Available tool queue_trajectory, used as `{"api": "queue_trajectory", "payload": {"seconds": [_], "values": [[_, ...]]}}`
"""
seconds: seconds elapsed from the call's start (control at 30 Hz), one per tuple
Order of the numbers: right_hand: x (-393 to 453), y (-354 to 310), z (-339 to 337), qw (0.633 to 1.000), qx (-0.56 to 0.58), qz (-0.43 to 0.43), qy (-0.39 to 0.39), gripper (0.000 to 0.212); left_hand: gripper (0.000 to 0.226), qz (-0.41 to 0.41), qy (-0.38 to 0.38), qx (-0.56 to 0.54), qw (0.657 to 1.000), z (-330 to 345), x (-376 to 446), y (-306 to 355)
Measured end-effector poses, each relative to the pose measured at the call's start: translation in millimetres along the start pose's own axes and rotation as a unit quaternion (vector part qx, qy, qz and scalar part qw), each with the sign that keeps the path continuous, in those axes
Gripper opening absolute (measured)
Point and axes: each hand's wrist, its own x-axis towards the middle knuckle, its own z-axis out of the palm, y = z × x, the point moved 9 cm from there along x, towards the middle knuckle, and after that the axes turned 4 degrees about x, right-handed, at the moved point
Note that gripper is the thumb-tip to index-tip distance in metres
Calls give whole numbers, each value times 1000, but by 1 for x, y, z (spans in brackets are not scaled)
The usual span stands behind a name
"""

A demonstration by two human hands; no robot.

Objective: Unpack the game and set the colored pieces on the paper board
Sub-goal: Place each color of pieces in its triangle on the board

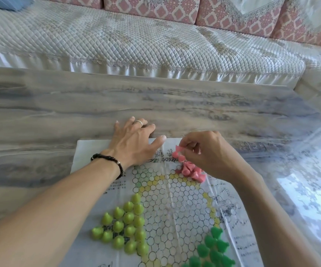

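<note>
Head view: you look down on a grey veined tabletop point(155, 105) with a quilted sofa point(136, 41) behind it.
Paper board: the paper board point(175, 209) lies flat on the tabletop, its far edge under your hands.
Left hand: your left hand point(134, 141) lies spread and flat, palm down, over the board's far edge; its grip is released, grasping nothing. You wear a ring point(139, 122) and a dark bead bracelet point(110, 160).
Right hand: your right hand point(207, 151) is clenched in a pinch on pink pieces point(178, 152) at its fingertips.
Pink heap: more pink pieces point(192, 172) lie on the board just below that grip, touching each other.
Yellow-green pieces: yellow-green pieces point(123, 228) stand in a triangle at the board's near left, well apart from both hands.
Dark green pieces: dark green pieces point(213, 249) cluster at the near right.
</note>
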Motion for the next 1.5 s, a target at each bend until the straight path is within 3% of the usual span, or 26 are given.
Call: {"api": "queue_trajectory", "payload": {"seconds": [0.1,0.23,0.77,0.9,1.03,1.2,1.5], "values": [[-3,-3,-2,1000,-20,-7,-17,9,68,-3,-7,-4,1000,2,0,-1],[-13,-10,15,993,-52,-16,-103,11,65,4,-11,7,1000,2,0,-1],[-11,-39,45,981,-109,-78,-144,7,60,40,-16,-7,999,-7,-9,-13],[-13,-24,26,987,-91,-35,-125,23,64,13,11,31,999,-10,-22,-17],[-22,-10,13,988,-93,1,-122,24,70,-31,27,47,998,-10,-32,-27],[-22,-10,19,989,-112,-8,-94,28,71,-51,1,41,998,-3,-38,-38],[-17,-14,32,987,-141,-44,-69,16,78,-48,-37,25,998,-1,-38,-40]]}}
